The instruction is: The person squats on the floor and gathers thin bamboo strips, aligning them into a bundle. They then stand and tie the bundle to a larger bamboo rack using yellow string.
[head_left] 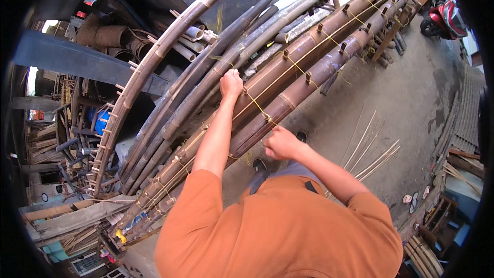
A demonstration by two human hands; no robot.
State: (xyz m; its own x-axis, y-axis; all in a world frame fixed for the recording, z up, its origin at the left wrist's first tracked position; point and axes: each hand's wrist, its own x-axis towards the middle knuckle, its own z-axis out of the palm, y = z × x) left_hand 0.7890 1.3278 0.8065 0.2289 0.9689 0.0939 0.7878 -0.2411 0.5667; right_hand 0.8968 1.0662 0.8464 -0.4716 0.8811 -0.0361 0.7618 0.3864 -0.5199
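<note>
Two long brown bamboo poles lie side by side on a slant before me, the far pole (303,46) and the near pole (257,127), with short dark pegs (308,77) standing up from them. Thin yellow cord (256,104) crosses between the poles, with a knot or bunch on the near one. My left hand (231,83) is a closed fist just beyond the far pole, with cord running up to it. At the near pole's side, my right hand (280,143) is also closed, and the cord leads toward its fingers. The cord inside both fists is hidden.
A curved bamboo pole with pegs (162,46) rises at the left, beside stacked grey poles (206,85). Thin bamboo strips (368,149) lie on the concrete floor (391,103) at the right. A red motorbike (448,18) stands far right.
</note>
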